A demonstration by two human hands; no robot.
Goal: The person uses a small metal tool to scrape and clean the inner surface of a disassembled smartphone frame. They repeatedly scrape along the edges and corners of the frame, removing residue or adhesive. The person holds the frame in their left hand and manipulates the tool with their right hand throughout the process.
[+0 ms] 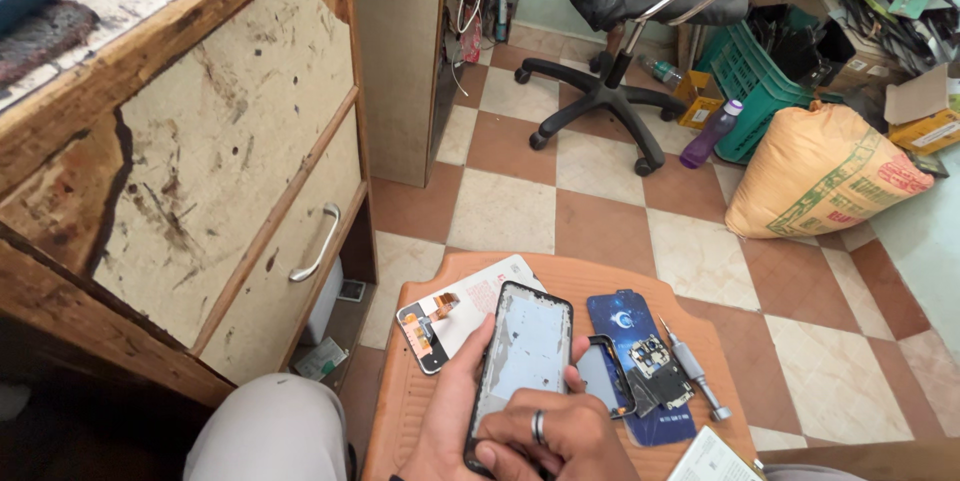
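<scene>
Over a round wooden stool (590,286), the left hand (450,411) cradles a phone frame (522,361) from beneath, fingers curled around its left edge. The right hand (560,431), wearing 1 ring, presses fingertips onto the frame's lower end. Both wrists are cut off at the bottom edge. A small screwdriver (693,373) lies alongside, beside a circuit board (655,366).

I see both hands on a phone frame (522,356) over the wooden stool (400,411): left hand (450,411) cradles it, right hand (560,436) presses its lower end. Screwdriver (692,371) lies beside the blue cover (640,341).
</scene>
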